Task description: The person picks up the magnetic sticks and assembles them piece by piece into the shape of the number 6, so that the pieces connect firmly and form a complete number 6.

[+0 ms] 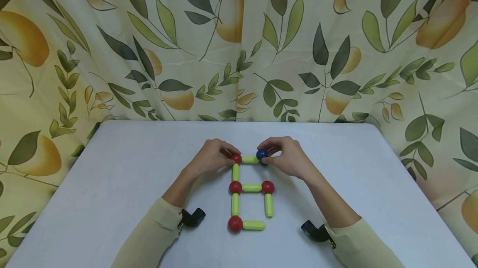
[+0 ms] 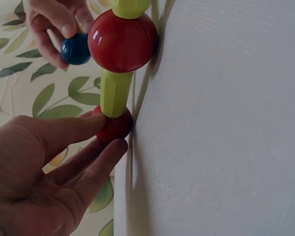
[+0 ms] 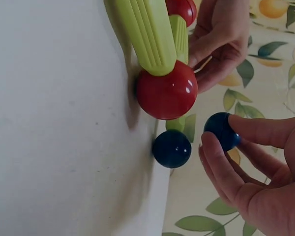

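At the far left corner of a flat figure of balls and yellow-green rods, my left hand [image 1: 213, 157] pinches a red ball [image 2: 115, 128] between thumb and fingers. A rod [image 1: 250, 160] runs right from that ball to a blue ball [image 3: 172, 148] low at the table. My right hand [image 1: 289, 157] holds another blue ball [image 3: 221, 131] in its fingertips, raised above the first one. From the head view the held ball mostly hides the lower one. Nearer rods join three more red balls, among them the middle right ball [image 1: 267, 187].
Two rods have free ends, the front rod [image 1: 253, 225] and the right rod [image 1: 269, 205]. All lies on a white-covered table [image 1: 149, 147]. A leaf-and-fruit patterned curtain [image 1: 239, 52] hangs behind it. Black wrist cameras [image 1: 193, 217] stick out from both sleeves.
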Demonstrator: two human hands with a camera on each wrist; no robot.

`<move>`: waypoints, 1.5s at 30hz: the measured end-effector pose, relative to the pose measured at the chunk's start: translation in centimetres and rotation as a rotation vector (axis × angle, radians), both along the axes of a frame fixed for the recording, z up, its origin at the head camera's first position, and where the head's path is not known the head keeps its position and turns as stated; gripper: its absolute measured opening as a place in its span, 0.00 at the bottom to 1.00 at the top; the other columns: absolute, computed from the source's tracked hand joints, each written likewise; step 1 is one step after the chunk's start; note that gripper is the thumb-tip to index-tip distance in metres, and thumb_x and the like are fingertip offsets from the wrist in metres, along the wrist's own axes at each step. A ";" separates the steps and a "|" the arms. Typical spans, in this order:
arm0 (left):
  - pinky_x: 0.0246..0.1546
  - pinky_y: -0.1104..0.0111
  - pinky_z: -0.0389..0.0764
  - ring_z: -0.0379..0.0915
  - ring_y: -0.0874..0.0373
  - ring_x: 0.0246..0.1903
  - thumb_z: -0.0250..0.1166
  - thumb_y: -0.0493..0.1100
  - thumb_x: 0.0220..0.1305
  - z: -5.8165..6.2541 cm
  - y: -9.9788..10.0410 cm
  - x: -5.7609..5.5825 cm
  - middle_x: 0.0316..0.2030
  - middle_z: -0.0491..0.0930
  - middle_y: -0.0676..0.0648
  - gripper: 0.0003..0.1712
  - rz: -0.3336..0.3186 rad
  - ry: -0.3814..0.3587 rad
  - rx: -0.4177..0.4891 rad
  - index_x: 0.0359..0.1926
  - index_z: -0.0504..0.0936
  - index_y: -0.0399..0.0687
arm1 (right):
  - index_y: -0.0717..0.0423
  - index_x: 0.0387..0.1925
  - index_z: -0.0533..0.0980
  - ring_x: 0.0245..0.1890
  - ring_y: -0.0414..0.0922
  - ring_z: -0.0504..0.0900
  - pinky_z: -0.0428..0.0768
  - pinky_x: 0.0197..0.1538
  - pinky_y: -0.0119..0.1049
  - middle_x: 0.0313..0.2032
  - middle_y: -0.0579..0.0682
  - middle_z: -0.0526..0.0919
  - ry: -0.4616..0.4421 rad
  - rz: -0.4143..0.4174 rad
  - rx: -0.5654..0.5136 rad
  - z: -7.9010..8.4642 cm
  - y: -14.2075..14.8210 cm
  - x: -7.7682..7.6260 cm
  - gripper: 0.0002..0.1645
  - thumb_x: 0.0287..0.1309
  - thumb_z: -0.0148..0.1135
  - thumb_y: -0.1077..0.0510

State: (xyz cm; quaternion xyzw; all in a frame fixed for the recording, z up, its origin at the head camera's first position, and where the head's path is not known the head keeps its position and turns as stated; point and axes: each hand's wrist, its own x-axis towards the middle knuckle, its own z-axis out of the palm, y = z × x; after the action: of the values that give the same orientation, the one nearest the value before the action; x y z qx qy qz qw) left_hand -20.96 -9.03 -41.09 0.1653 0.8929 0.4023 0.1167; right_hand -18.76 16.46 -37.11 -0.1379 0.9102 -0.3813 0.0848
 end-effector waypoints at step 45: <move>0.49 0.66 0.85 0.83 0.59 0.44 0.76 0.36 0.61 0.1 0.1 0.2 0.44 0.90 0.52 0.14 0.005 0.004 0.012 0.48 0.92 0.52 | 0.50 0.37 0.87 0.32 0.42 0.81 0.82 0.33 0.32 0.31 0.41 0.84 -0.219 0.329 0.099 1.3 0.4 8.1 0.14 0.47 0.81 0.65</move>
State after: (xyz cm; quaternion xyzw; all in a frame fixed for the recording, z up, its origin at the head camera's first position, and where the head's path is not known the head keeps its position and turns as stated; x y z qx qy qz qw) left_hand -20.80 -8.95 -40.96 0.1645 0.8911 0.4077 0.1129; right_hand -10.68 16.85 -35.82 -0.2378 0.8784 -0.3298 0.2512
